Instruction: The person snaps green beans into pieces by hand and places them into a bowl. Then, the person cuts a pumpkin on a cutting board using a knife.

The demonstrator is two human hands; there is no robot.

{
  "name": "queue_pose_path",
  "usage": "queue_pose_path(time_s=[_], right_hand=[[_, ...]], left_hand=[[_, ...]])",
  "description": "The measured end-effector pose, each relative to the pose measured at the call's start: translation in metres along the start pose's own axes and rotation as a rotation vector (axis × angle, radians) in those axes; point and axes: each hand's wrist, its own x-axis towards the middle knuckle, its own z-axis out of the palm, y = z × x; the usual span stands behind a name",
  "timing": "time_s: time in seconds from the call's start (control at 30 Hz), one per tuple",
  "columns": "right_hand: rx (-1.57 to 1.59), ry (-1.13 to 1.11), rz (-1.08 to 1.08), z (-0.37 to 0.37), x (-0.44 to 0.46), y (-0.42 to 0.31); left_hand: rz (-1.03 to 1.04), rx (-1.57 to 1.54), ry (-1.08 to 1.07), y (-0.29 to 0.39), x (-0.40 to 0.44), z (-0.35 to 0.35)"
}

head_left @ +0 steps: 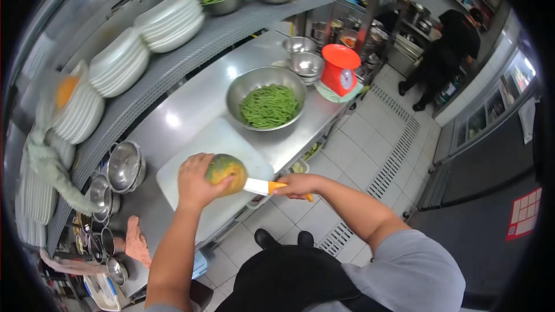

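Observation:
A green and orange papaya-like fruit [231, 169] rests on the white cutting board [184, 164]. My left hand [196, 179] is wrapped over the fruit's left side and steadies it. In my right hand [298, 186] is a knife [257, 186] with an orange handle, its fingers closed round the handle. The white blade meets the lower right side of the fruit; whether it has cut in cannot be told. Just behind the board stands a steel bowl [234, 95] full of cut green beans [269, 106].
A red scale [340, 69] and small steel bowls [306, 65] stand at the counter's far end. Stacked white plates [118, 63] line the raised shelf [167, 60] on the left. Steel colanders [124, 167] sit below it. Another person [454, 40] stands in the aisle.

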Motion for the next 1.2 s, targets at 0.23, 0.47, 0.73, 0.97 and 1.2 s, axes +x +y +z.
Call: queue_pose_path(time_s=[0.23, 0.47, 0.73, 0.97, 1.2], right_hand=[[0.229, 0.200, -0.029, 0.087, -0.003, 0.023], [0.520, 0.206, -0.039, 0.131, -0.001, -0.006], [0.489, 0.002, -0.033, 0.093, -0.007, -0.026], [0.570, 0.166, -0.069, 0.150, 0.017, -0.036], [0.354, 0.024, -0.016, 0.083, 0.004, -0.036]], left_hand=[[-0.045, 0.138, 0.041, 0.025, 0.014, 0.013], [-0.279, 0.100, 0.086, 0.005, 0.013, 0.015], [-0.553, 0.066, 0.181, 0.006, -0.002, 0.013], [-0.707, 0.153, 0.236, 0.013, -0.003, 0.019], [-0.519, 0.211, -0.225, 0.006, 0.004, -0.024]])
